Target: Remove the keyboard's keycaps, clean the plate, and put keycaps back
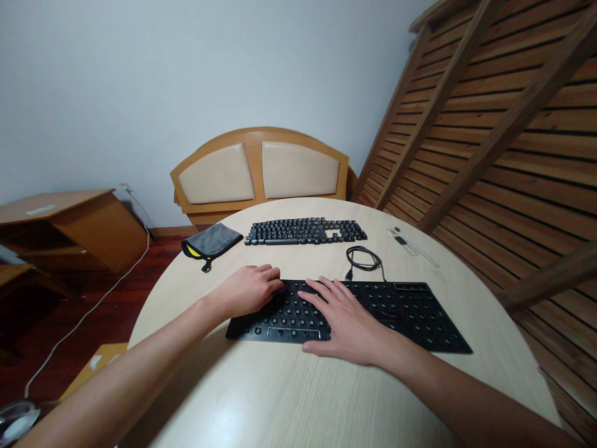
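Note:
A black keyboard base [410, 311] with its keycaps off lies across the middle of the round table, bare switch posts showing. My right hand [342, 317] rests on it with fingers spread, the thumb at its front edge. Over the upper left part of the base, my left hand [252, 289] is closed, and a small dark purplish bit shows by its fingertips; what it holds is mostly hidden. Behind the base, the loose black keycaps [289, 230] are laid out in keyboard order, with a gap toward the right.
A folded grey cloth [212, 241] with yellow lining lies at the left. The coiled black cable [364, 258] sits behind the base. At the right are a thin wire tool [410, 246] and small dark pieces. A wooden headboard [259, 165] stands beyond the table [280, 398].

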The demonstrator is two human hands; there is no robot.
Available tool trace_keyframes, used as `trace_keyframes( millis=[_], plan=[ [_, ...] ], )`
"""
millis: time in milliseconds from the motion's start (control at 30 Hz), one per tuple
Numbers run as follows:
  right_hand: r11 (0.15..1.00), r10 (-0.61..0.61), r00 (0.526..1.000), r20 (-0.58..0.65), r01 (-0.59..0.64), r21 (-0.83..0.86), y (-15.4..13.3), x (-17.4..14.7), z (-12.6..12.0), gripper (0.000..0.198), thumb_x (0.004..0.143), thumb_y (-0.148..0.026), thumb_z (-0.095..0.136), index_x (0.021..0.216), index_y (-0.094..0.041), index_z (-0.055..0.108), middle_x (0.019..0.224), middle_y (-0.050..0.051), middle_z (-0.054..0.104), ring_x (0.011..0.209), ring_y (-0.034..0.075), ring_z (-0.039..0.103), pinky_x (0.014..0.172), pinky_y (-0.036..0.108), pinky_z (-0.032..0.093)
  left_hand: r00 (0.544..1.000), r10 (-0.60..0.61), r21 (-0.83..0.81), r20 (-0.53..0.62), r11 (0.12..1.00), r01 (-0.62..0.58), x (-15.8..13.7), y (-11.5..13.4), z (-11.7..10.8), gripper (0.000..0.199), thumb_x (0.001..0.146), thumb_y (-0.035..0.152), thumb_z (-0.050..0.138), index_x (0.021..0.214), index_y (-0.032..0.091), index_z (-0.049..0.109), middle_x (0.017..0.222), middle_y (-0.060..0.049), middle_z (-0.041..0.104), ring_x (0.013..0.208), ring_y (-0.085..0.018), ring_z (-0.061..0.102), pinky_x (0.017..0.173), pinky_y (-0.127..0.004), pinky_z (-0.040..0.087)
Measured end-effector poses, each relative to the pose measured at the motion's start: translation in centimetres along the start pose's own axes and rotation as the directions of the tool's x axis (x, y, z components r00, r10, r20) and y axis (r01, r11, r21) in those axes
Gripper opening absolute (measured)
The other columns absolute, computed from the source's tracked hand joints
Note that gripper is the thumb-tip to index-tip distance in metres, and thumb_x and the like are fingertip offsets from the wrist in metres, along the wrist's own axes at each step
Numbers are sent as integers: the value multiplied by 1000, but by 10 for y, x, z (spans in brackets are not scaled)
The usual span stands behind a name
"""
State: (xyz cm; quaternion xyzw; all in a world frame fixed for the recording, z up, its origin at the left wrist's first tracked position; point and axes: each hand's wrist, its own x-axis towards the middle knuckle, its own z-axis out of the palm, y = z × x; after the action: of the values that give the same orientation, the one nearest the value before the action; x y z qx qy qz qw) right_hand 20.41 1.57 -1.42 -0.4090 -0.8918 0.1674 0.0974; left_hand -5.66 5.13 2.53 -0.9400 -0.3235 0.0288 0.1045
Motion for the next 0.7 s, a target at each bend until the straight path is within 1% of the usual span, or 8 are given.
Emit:
trace_keyframes(
  millis=[133,233,400,467,533,633,700],
  plan=[
    [1000,-11,1000,-2,11,4,1,0,1,95,75,-75,64,152,-26,41,163,9,29,150,37,18,123,55,9,998,-52,-10,26,999,53,-18,-10,0,21,90,17,58,107,19,70,100,-7,67,89,-23,64,74,-34,53],
    [1000,-7,1000,3,7,4,2,0,2,95,75,-76,63,153,-27,39,164,8,28,151,37,17,123,55,9,995,-90,-2,48,996,90,-33,-19,-2,22,88,17,59,107,20,70,100,-7,68,90,-23,65,74,-33,53],
    [1000,-4,1000,14,4,-7,4,0,4,96,75,-77,62,153,-26,39,164,8,27,151,37,17,123,55,10,979,-184,15,91,983,184,-55,-34,-6,20,84,15,60,99,20,72,96,-7,68,87,-23,66,71,-33,53],
    [1000,-7,1000,10,7,-5,5,0,5,97,75,-77,62,153,-26,39,164,8,27,151,37,17,123,55,10,974,-219,24,57,976,218,-60,-37,-5,18,83,14,58,95,18,72,94,-8,67,87,-24,65,73,-35,54],
    [1000,-6,1000,5,6,-8,6,1,5,96,76,-77,61,154,-26,38,164,8,27,151,37,16,123,56,9,972,-236,-16,-13,972,235,-61,-36,-3,20,85,13,55,97,16,71,94,-9,66,86,-24,65,74,-35,54],
    [1000,3,1000,11,-3,-24,5,1,4,95,77,-76,61,154,-26,38,164,8,27,151,37,17,123,56,10,969,-229,-129,-97,968,216,-53,-24,2,26,88,13,51,108,15,67,98,-9,64,84,-21,64,73,-33,55],
    [999,3,1000,12,-2,-38,5,1,5,95,77,-76,60,154,-25,38,164,8,27,150,37,17,123,56,10,972,-199,-152,-128,972,180,-42,-11,6,27,88,14,52,111,15,66,97,-9,64,82,-21,64,70,-34,55]
  ],
)
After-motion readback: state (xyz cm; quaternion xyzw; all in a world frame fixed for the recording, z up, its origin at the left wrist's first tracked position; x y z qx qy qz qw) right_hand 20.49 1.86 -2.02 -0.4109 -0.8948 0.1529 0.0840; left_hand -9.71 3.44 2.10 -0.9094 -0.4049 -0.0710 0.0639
